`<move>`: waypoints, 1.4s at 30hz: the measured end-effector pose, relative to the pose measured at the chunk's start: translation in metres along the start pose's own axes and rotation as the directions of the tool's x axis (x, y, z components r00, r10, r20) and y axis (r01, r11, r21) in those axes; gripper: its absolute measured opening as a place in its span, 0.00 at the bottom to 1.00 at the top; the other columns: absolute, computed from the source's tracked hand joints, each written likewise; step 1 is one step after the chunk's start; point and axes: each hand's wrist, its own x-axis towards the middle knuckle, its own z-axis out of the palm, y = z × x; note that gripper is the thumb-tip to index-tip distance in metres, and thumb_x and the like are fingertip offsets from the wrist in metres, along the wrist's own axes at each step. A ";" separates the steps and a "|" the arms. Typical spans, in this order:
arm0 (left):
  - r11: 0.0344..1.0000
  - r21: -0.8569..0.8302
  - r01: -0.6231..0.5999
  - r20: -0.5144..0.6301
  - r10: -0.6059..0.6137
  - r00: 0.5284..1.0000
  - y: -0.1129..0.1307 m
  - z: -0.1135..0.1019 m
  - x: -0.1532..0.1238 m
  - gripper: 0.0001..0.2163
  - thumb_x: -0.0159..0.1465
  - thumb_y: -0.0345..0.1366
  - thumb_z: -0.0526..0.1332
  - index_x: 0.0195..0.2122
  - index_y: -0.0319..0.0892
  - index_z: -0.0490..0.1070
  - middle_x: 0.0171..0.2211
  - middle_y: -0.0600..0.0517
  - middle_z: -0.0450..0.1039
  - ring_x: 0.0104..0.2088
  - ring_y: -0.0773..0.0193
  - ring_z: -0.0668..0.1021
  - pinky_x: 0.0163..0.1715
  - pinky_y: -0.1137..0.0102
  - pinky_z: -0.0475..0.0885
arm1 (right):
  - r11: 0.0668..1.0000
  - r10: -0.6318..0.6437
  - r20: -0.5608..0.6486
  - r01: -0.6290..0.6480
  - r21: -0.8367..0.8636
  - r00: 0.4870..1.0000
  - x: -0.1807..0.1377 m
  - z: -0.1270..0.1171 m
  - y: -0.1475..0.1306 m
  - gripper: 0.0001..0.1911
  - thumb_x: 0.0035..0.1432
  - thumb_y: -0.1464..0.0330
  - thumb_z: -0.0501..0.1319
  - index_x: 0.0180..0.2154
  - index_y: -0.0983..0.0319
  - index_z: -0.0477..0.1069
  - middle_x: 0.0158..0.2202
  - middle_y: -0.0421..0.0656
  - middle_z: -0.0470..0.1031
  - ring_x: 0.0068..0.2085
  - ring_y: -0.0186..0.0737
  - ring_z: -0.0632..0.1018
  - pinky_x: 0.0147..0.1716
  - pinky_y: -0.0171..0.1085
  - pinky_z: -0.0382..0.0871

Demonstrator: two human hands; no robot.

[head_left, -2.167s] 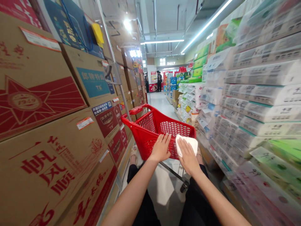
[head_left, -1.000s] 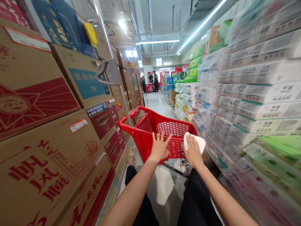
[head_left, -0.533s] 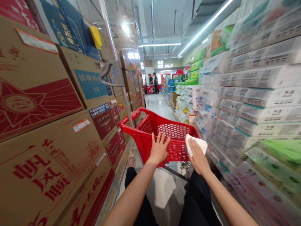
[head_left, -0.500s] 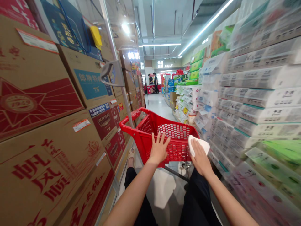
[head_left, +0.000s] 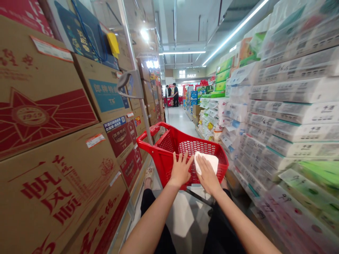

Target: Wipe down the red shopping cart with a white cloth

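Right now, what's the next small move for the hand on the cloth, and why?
Probably slide the right hand with the white cloth sideways along the near wall of the red basket, toward its right corner. The cloth lies flat under that palm beside the left hand, which is spread on the same wall, so leftward looks blocked and the wall rightward is bare.

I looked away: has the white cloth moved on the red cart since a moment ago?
Yes. The white cloth slid left from the red cart's right corner toward the left hand.
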 end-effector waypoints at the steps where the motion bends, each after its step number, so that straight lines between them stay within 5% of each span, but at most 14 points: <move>1: 1.000 -0.001 -0.003 -0.002 0.003 1.000 -0.002 0.000 -0.001 0.43 0.58 0.41 0.63 0.72 0.50 0.42 0.72 0.45 0.45 0.67 0.40 0.57 0.66 0.39 0.33 | 1.000 -0.012 0.007 0.012 0.012 1.000 -0.002 -0.003 0.001 0.43 0.63 0.73 0.49 0.71 0.58 0.25 0.74 0.42 0.38 0.72 0.46 0.47 0.69 0.53 0.51; 4: 1.000 -0.012 -0.017 -0.010 0.017 1.000 -0.008 0.002 -0.002 0.43 0.59 0.40 0.61 0.72 0.44 0.40 0.72 0.44 0.45 0.68 0.43 0.56 0.67 0.43 0.34 | 1.000 0.002 0.016 -0.002 0.006 1.000 -0.018 -0.009 0.021 0.42 0.63 0.73 0.48 0.71 0.57 0.27 0.74 0.41 0.39 0.72 0.45 0.47 0.69 0.51 0.51; 12: 0.999 -0.034 -0.022 -0.034 0.020 0.999 -0.006 0.000 -0.001 0.36 0.58 0.38 0.62 0.68 0.44 0.55 0.72 0.45 0.43 0.71 0.46 0.47 0.67 0.42 0.32 | 0.963 0.235 -0.088 -0.244 -0.115 0.968 -0.059 -0.002 0.091 0.37 0.69 0.66 0.46 0.71 0.56 0.28 0.73 0.41 0.43 0.72 0.49 0.50 0.67 0.54 0.54; 17: 0.997 -0.041 0.064 -0.031 -0.066 0.997 -0.002 -0.004 0.000 0.37 0.55 0.39 0.66 0.67 0.52 0.58 0.73 0.46 0.41 0.71 0.38 0.46 0.65 0.36 0.30 | 0.948 0.267 -0.131 -0.285 -0.144 0.955 -0.032 0.011 0.066 0.36 0.69 0.64 0.46 0.72 0.56 0.31 0.74 0.42 0.37 0.72 0.55 0.45 0.66 0.60 0.51; 21: 0.999 -0.028 0.043 -0.004 -0.044 0.999 -0.005 -0.003 -0.001 0.38 0.57 0.41 0.64 0.69 0.50 0.53 0.72 0.43 0.46 0.68 0.38 0.54 0.65 0.36 0.31 | 0.983 0.116 -0.059 -0.123 -0.133 0.992 0.005 0.018 0.016 0.38 0.68 0.67 0.48 0.72 0.58 0.31 0.74 0.43 0.39 0.72 0.52 0.46 0.68 0.57 0.47; 26: 0.999 0.015 0.031 -0.016 -0.030 0.999 -0.015 0.000 -0.004 0.42 0.58 0.40 0.61 0.72 0.41 0.44 0.72 0.42 0.42 0.70 0.41 0.51 0.67 0.41 0.32 | 0.997 -0.029 0.004 0.029 -0.069 1.000 0.018 0.008 -0.019 0.41 0.65 0.71 0.49 0.72 0.59 0.28 0.74 0.43 0.36 0.72 0.48 0.44 0.68 0.54 0.48; 30: 1.000 0.008 0.004 -0.022 -0.003 1.000 -0.024 0.001 -0.007 0.40 0.58 0.39 0.60 0.71 0.39 0.46 0.73 0.42 0.39 0.71 0.46 0.48 0.68 0.45 0.34 | 0.994 -0.063 0.048 0.067 -0.082 0.997 -0.001 -0.010 -0.002 0.42 0.64 0.72 0.50 0.72 0.57 0.29 0.74 0.40 0.36 0.72 0.47 0.44 0.69 0.53 0.48; 35: 0.998 -0.031 0.047 -0.041 -0.048 0.998 -0.030 -0.006 -0.008 0.40 0.55 0.36 0.65 0.69 0.50 0.54 0.74 0.47 0.35 0.72 0.46 0.43 0.68 0.47 0.37 | 0.984 0.090 -0.010 -0.091 -0.154 0.996 -0.035 -0.020 0.034 0.41 0.64 0.70 0.50 0.72 0.52 0.32 0.74 0.37 0.32 0.72 0.52 0.43 0.68 0.57 0.48; 39: 0.998 0.000 0.063 -0.018 -0.063 0.998 -0.032 -0.011 -0.005 0.39 0.55 0.37 0.66 0.68 0.58 0.54 0.72 0.49 0.46 0.70 0.39 0.51 0.66 0.39 0.32 | 0.954 0.235 -0.095 -0.248 -0.168 0.967 -0.050 -0.014 0.048 0.38 0.66 0.67 0.50 0.71 0.48 0.35 0.74 0.37 0.24 0.72 0.60 0.41 0.65 0.64 0.52; 42: 0.997 0.025 0.070 -0.016 -0.069 0.997 -0.034 -0.009 -0.003 0.41 0.58 0.39 0.64 0.71 0.54 0.47 0.69 0.46 0.55 0.66 0.40 0.59 0.66 0.39 0.31 | 0.957 0.243 -0.100 -0.255 -0.138 0.965 -0.048 -0.007 0.055 0.38 0.67 0.66 0.51 0.71 0.47 0.34 0.74 0.39 0.22 0.72 0.64 0.41 0.63 0.67 0.52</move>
